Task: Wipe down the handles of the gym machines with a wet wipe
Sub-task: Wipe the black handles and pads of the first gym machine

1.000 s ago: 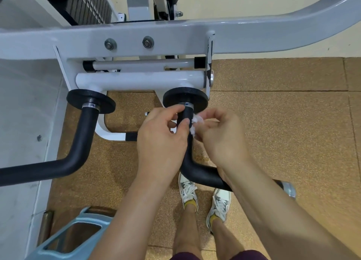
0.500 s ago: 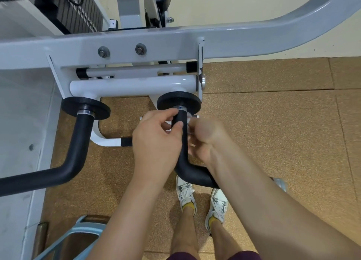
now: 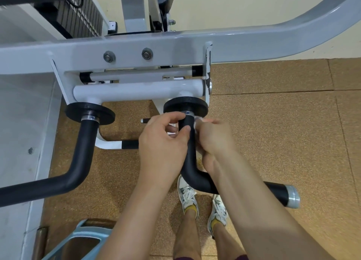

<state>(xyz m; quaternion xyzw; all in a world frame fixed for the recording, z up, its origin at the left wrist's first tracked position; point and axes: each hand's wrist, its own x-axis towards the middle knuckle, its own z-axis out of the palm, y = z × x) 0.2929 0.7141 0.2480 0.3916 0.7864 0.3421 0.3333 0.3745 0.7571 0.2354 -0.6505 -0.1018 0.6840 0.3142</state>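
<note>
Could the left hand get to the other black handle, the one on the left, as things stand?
Probably yes. The left hand grips the right handle, but nothing seems to stand between it and the left handle; it would have to let go first.

The right handle is a black tube that drops from a black disc, bends, and runs out rightward to a silver end cap. The white wet wipe shows as a crumpled scrap against the tube's upper part, bunched in the right hand. The matching left handle bends away leftward.
</note>
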